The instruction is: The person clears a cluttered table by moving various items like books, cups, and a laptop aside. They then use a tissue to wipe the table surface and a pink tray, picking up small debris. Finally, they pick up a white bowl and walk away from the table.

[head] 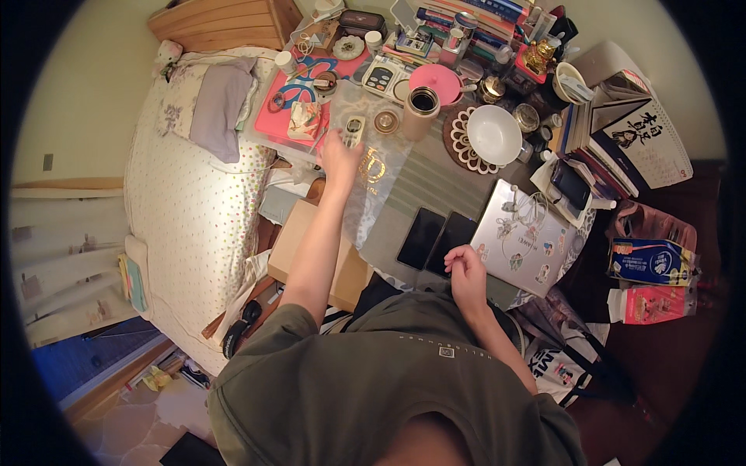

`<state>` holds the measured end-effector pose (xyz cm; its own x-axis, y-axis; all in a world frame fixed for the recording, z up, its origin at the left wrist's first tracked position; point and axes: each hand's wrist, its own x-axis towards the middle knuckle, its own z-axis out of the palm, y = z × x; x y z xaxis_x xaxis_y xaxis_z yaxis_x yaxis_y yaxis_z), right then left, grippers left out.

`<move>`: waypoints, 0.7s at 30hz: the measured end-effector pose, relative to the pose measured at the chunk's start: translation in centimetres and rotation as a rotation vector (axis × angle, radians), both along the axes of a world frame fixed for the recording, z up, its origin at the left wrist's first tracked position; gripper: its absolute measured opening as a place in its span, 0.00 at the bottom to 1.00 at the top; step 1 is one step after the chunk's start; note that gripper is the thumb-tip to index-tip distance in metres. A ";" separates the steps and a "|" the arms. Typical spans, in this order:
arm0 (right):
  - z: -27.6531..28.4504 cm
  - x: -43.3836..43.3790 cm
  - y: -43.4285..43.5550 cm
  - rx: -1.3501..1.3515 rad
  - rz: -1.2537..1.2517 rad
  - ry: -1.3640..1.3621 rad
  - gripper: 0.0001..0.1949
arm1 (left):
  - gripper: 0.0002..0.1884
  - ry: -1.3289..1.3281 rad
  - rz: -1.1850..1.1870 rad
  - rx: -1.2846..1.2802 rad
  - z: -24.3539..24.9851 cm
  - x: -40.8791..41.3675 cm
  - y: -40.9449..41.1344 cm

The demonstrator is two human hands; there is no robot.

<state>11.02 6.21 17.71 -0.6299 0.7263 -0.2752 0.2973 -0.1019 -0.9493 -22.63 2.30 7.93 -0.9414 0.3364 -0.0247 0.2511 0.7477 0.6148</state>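
Observation:
A small white remote control (354, 130) with a display and buttons is in my left hand (341, 160), at the left side of the table. My thumb is on its right side and my fingers are on its left. My right hand (468, 278) rests at the table's front, its fingers curled and nothing visible in them. It lies by the lower end of a dark smartphone (456, 236) and the edge of a silver Huawei laptop (518, 239). Another dark smartphone (421, 237) lies just left of the first. White wired earphones (527, 212) and stickers lie on the laptop's lid.
Beyond my left hand stand an uncapped beige thermos (421, 113), a round lid (386, 122) and a white bowl (494, 135) on a trivet. A pink plastic box (280, 116) holds small items at the left. Books (484, 35) line the back; a bed (192, 233) stands left.

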 end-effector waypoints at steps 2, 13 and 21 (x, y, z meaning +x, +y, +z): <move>0.1 0.0 -0.2 0.003 -0.007 -0.020 0.10 | 0.31 0.003 0.017 -0.016 -0.2 -1.1 1.6; 1.5 -0.2 -0.3 0.052 0.117 -0.109 0.10 | 0.33 0.193 -0.154 0.100 -2.7 -3.5 4.9; 1.4 -0.7 -0.7 0.045 0.190 -0.138 0.09 | 0.31 0.259 -0.183 0.185 -1.9 3.6 -0.9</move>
